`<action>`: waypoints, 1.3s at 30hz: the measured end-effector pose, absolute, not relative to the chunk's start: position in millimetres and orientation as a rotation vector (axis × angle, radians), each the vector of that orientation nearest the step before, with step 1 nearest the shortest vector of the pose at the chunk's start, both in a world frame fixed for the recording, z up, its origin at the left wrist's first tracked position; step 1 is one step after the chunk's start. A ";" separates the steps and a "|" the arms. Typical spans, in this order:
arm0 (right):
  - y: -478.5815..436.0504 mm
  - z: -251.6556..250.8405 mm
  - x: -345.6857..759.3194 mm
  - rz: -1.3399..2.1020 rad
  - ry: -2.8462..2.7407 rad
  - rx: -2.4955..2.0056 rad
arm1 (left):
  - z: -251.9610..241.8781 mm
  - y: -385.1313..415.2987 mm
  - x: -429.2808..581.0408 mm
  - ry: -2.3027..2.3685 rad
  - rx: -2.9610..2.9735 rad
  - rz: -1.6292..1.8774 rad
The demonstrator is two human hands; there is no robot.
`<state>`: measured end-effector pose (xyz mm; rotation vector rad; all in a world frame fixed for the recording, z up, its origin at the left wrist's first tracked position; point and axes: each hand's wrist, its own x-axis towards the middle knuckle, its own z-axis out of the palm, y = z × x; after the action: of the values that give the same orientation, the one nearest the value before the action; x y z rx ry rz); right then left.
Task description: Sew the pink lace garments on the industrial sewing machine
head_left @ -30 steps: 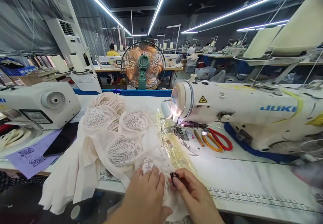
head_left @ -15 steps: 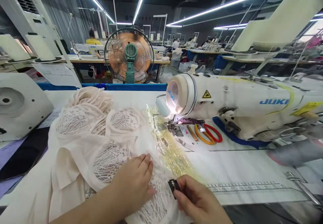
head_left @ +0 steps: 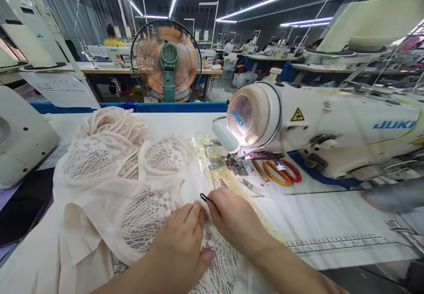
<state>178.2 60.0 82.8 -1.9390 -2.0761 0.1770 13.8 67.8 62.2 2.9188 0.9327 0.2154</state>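
Pale pink lace bra pieces (head_left: 147,216) lie spread over the machine table, their cups facing up. My left hand (head_left: 180,236) rests palm down on the lace, fingers stretched forward and thumb apart. Close beside its fingertips, my right hand (head_left: 233,216) pinches a small black razor blade (head_left: 204,197) between thumb and fingers. The blade is over the cloth at the cup's edge; whether it touches a thread cannot be seen. A clear yellowish plastic strip (head_left: 228,183) runs from the sewing machine's needle area towards my right wrist.
A white sewing machine (head_left: 318,121) with its lamp lit stands on the right. Scissors with orange and red handles (head_left: 278,178) lie under its arm. More lace pieces (head_left: 112,124) are heaped at the back left. A large fan (head_left: 168,57) stands behind the table.
My right hand has moved up and left with the razor blade, from low on the lace to beside my left fingertips. My left hand has stayed nearly in place; the view has shifted slightly.
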 end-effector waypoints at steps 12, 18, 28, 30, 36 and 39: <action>65.3 86.4 164.4 0.092 -2.273 -2.008 | 57.1 66.6 13.9 0.892 2.882 0.380; 59.2 85.0 169.5 0.105 -2.313 -1.999 | 49.3 68.1 13.5 0.900 2.907 0.339; 46.0 86.9 184.5 0.115 -2.263 -2.026 | 51.9 65.9 12.4 0.913 2.941 0.301; 48.7 87.6 181.6 0.121 -2.266 -2.017 | 52.4 65.0 11.3 0.939 2.928 0.349; 57.5 90.3 174.1 0.115 -2.296 -2.007 | 58.9 66.6 11.9 0.904 2.915 0.273; 59.9 92.2 171.2 0.116 -2.322 -1.998 | 63.3 67.6 13.6 0.894 2.909 0.258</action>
<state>171.2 59.9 92.2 -1.9977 -2.3225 0.1157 13.6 67.6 63.3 2.9091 0.8945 0.2579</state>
